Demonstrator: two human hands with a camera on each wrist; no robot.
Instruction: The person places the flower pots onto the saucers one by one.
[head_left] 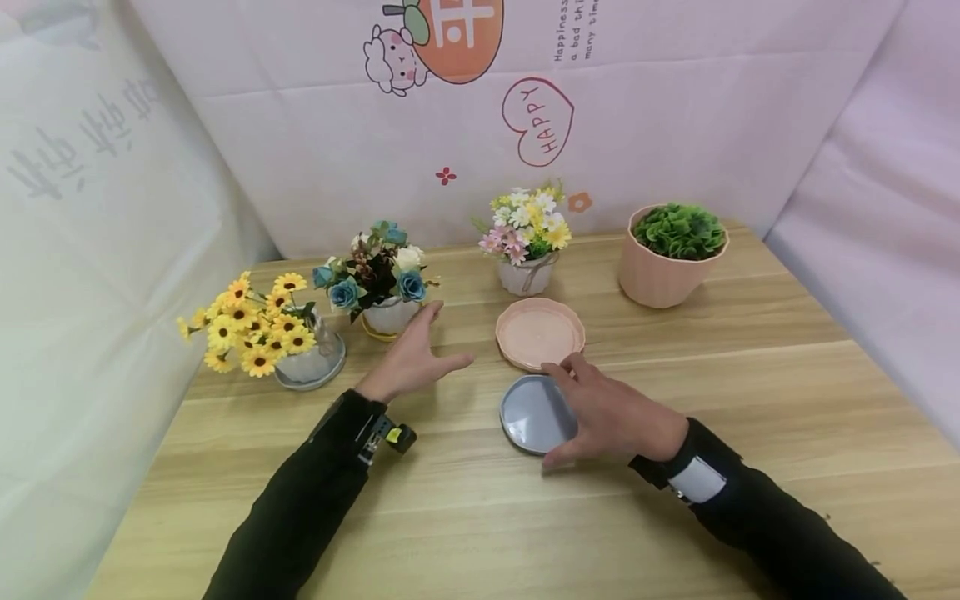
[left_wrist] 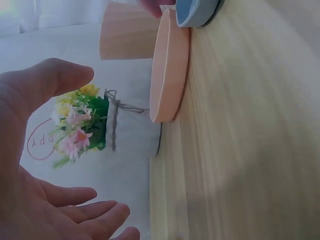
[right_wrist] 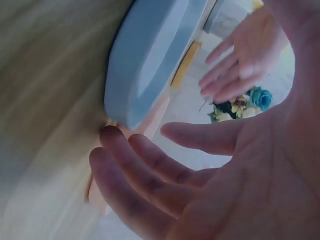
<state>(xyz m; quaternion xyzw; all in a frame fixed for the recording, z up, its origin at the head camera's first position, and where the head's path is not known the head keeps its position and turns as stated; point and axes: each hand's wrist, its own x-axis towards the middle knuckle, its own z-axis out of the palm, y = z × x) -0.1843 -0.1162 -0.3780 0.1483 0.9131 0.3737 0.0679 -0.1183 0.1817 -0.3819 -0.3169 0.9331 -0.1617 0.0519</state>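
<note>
My right hand [head_left: 611, 412] reaches over the right side of a round grey-blue plant saucer [head_left: 529, 414], thumb and fingers spread apart. In the right wrist view its fingertips come right up to the rim of that saucer [right_wrist: 137, 70], and the palm holds nothing. Just behind lies a pink saucer [head_left: 540, 332] with a scalloped rim. To the left, my left hand [head_left: 412, 358] hovers above the table, thumb stretched away from the fingers and nothing in it. It is nearest to a pot of blue and white roses [head_left: 390, 317], which it partly overlaps in the head view.
Behind the pink saucer stands a small white pot of mixed daisies [head_left: 527, 275]. A pink pot with green leaves [head_left: 660, 271] is at the back right. Far left, yellow flowers [head_left: 258, 329] lean out of a grey pot on a saucer. Printed cloth [head_left: 330, 167] hangs behind the table.
</note>
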